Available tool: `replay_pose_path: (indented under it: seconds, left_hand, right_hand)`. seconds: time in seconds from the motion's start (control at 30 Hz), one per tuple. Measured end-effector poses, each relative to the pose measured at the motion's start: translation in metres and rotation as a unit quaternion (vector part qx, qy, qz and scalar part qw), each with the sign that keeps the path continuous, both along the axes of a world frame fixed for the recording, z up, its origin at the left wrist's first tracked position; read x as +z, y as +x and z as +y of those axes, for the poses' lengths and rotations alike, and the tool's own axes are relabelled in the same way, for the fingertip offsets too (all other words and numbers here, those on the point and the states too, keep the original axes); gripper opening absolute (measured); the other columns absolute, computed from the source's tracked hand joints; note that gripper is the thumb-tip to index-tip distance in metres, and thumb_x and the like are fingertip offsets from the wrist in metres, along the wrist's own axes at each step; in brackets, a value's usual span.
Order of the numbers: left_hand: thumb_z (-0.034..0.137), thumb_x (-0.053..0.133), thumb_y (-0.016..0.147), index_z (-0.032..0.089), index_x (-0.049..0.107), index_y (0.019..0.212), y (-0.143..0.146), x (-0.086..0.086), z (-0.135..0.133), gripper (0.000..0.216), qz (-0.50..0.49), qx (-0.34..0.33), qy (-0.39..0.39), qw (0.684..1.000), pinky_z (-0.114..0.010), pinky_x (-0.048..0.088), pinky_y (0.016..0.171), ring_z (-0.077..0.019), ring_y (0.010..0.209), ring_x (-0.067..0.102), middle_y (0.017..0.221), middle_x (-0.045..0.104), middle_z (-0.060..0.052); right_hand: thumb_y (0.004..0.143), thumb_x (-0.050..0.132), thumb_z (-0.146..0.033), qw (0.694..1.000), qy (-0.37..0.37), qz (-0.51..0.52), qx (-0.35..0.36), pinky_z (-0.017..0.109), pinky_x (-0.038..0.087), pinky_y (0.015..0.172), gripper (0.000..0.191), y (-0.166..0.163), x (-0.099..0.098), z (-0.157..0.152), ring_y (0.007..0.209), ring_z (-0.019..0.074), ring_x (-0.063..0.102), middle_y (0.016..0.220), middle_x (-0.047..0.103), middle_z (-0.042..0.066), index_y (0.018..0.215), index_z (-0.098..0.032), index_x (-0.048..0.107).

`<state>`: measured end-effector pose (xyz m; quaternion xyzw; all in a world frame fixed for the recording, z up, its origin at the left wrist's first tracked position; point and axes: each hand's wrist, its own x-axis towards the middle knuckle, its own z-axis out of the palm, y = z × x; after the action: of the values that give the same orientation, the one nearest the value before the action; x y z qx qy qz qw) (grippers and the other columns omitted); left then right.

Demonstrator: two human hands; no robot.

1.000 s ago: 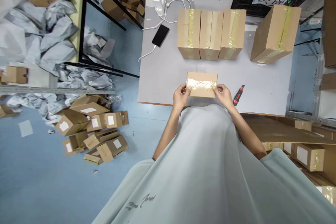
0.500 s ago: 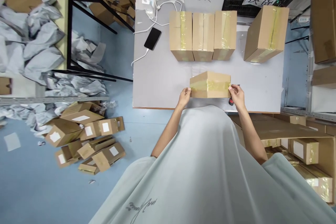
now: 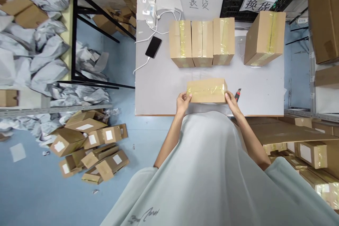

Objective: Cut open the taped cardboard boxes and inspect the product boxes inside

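Note:
A taped cardboard box point(image 3: 206, 91) is held between my two hands near the table's front edge. My left hand point(image 3: 183, 102) grips its left end, with the thumb on the near side. At the opposite end, the fingers of my right hand point(image 3: 231, 101) are closed on the lower right corner. Yellowish tape runs along the box's upper face. Just right of my right hand lies a red and black box cutter point(image 3: 238, 94) on the table point(image 3: 258, 91).
Three taped boxes point(image 3: 202, 42) stand in a row behind, and a larger box point(image 3: 265, 37) stands to their right. A phone point(image 3: 153, 47) on a cable lies left. Further back are a white bin point(image 3: 201, 3) and a black crate point(image 3: 238, 1). Discarded cartons point(image 3: 111, 164) litter the floor.
The box has turned between my hands, so its taped face now lies more squarely toward me. My right hand has shifted left with it, uncovering the box cutter.

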<state>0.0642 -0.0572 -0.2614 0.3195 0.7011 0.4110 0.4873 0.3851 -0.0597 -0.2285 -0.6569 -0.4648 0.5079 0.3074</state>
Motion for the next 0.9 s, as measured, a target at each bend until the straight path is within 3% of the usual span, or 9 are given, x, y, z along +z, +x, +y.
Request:
replay_pose_path:
  seconds: [0.2, 0.33, 0.4, 0.5, 0.67, 0.77, 0.9]
  left_hand:
    - [0.038, 0.088, 0.089, 0.014, 0.068, 0.126, -0.033, 0.008, -0.018, 0.048, 0.044, -0.017, -0.033, 0.998, -0.045, 0.065, 0.108, -0.0276, 0.119, 0.079, 0.134, 0.079, -0.021]
    - [0.036, 0.083, 0.095, 0.015, 0.071, 0.127, -0.047, 0.011, -0.006, 0.041, 0.044, -0.050, -0.050, 0.997, -0.045, 0.064, 0.110, -0.0280, 0.123, 0.079, 0.135, 0.080, -0.019]
    - [0.034, 0.078, 0.099, 0.015, 0.070, 0.134, -0.058, 0.014, 0.017, 0.040, 0.047, -0.054, -0.054, 0.996, -0.044, 0.064, 0.112, -0.0279, 0.127, 0.078, 0.141, 0.077, -0.020]
    - [0.034, 0.073, 0.103, 0.014, 0.065, 0.146, -0.077, 0.023, 0.074, 0.047, 0.059, -0.041, -0.055, 0.996, -0.044, 0.065, 0.111, -0.0285, 0.129, 0.078, 0.149, 0.073, -0.022]
    - [0.037, 0.077, 0.101, 0.015, 0.057, 0.159, -0.095, 0.051, 0.183, 0.065, 0.073, -0.014, -0.038, 0.997, -0.044, 0.065, 0.110, -0.0320, 0.139, 0.074, 0.157, 0.067, -0.025]
    - [0.036, 0.082, 0.097, 0.017, 0.063, 0.153, -0.092, 0.064, 0.224, 0.062, 0.073, -0.012, -0.019, 0.997, -0.045, 0.064, 0.112, -0.0339, 0.144, 0.071, 0.156, 0.070, -0.022]
    - [0.037, 0.084, 0.093, 0.015, 0.068, 0.145, -0.088, 0.068, 0.242, 0.059, 0.074, -0.011, -0.014, 0.997, -0.049, 0.066, 0.109, -0.0386, 0.142, 0.072, 0.152, 0.073, -0.024]
  right_hand:
    - [0.100, 0.053, -0.092, 0.997, -0.036, 0.070, -0.012, 0.048, 0.047, 0.131, 0.085, -0.029, -0.026, -0.003, 0.151, 0.0295, 0.061, 0.152, 0.073, 0.014, 0.146, -0.022, 0.071]
    - [0.097, 0.056, -0.092, 0.996, -0.024, 0.083, -0.028, 0.048, 0.046, 0.133, 0.088, -0.023, -0.034, 0.011, 0.151, 0.0322, 0.063, 0.156, 0.072, 0.017, 0.146, -0.020, 0.071]
    - [0.094, 0.063, -0.089, 0.994, -0.016, 0.091, -0.064, 0.048, 0.043, 0.135, 0.090, -0.017, -0.034, 0.029, 0.155, 0.0336, 0.060, 0.164, 0.067, 0.019, 0.152, -0.020, 0.068]
    - [0.092, 0.071, -0.082, 0.987, 0.006, 0.109, -0.114, 0.047, 0.045, 0.135, 0.097, -0.010, -0.029, 0.072, 0.157, 0.0347, 0.061, 0.170, 0.061, 0.022, 0.165, -0.020, 0.057]
    - [0.095, 0.073, -0.072, 0.977, 0.018, 0.137, -0.162, 0.046, 0.064, 0.115, 0.112, -0.016, -0.011, 0.160, 0.129, 0.0323, 0.080, 0.149, 0.076, 0.020, 0.183, -0.018, 0.029]
    - [0.099, 0.071, -0.067, 0.972, -0.003, 0.135, -0.191, 0.041, 0.068, 0.104, 0.116, -0.025, -0.006, 0.202, 0.112, 0.0284, 0.085, 0.141, 0.079, 0.019, 0.186, -0.013, 0.017]
    - [0.097, 0.073, -0.068, 0.971, -0.002, 0.125, -0.204, 0.041, 0.070, 0.094, 0.106, -0.036, -0.009, 0.231, 0.095, 0.0276, 0.086, 0.120, 0.083, 0.013, 0.180, -0.014, 0.036]
